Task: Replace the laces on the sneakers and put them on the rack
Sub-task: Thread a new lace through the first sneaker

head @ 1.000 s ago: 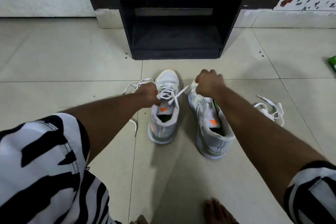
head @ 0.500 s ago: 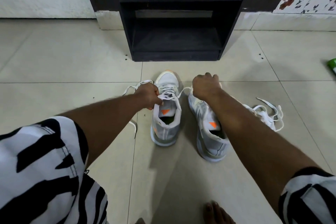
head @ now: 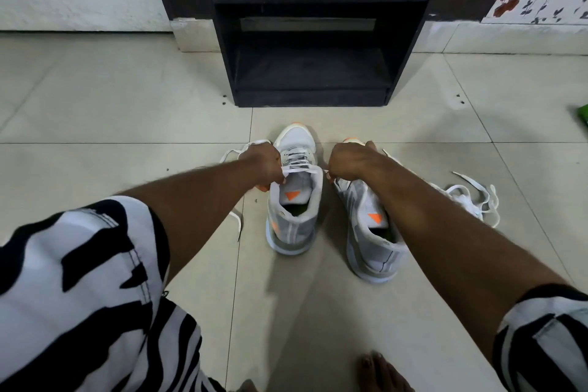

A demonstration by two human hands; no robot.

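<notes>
Pale floor tiles (head: 127, 111) carry everything, with a dark rack (head: 310, 41) standing against the wall straight ahead, its lower shelf bare as far as can be seen.

Two grey sneakers sit side by side in front of the rack, toes toward it. The left sneaker (head: 294, 200) is laced up through its eyelets, and a white lace (head: 300, 170) stretches taut across its top between the two hands. The left hand (head: 261, 162) is curled round one end of that lace, with slack looping out behind it onto the floor. The right hand (head: 348, 161) pinches the other end just beside the collar; the hands are apart, one on either side of the shoe. By the look of it, this is the final tightening before a knot.

The right sneaker (head: 372, 232) appears to have no lace threaded, though the forearm covers much of its front, so that is not certain. A loose white lace bundle (head: 471, 200) lies on the tiles to its right, just beside it.

Left to do, then: tie off the first shoe, lace the second, and lift both onto the rack. Nothing blocks the way to the shelf; a green object (head: 583, 114) lies well off at the right edge.
</notes>
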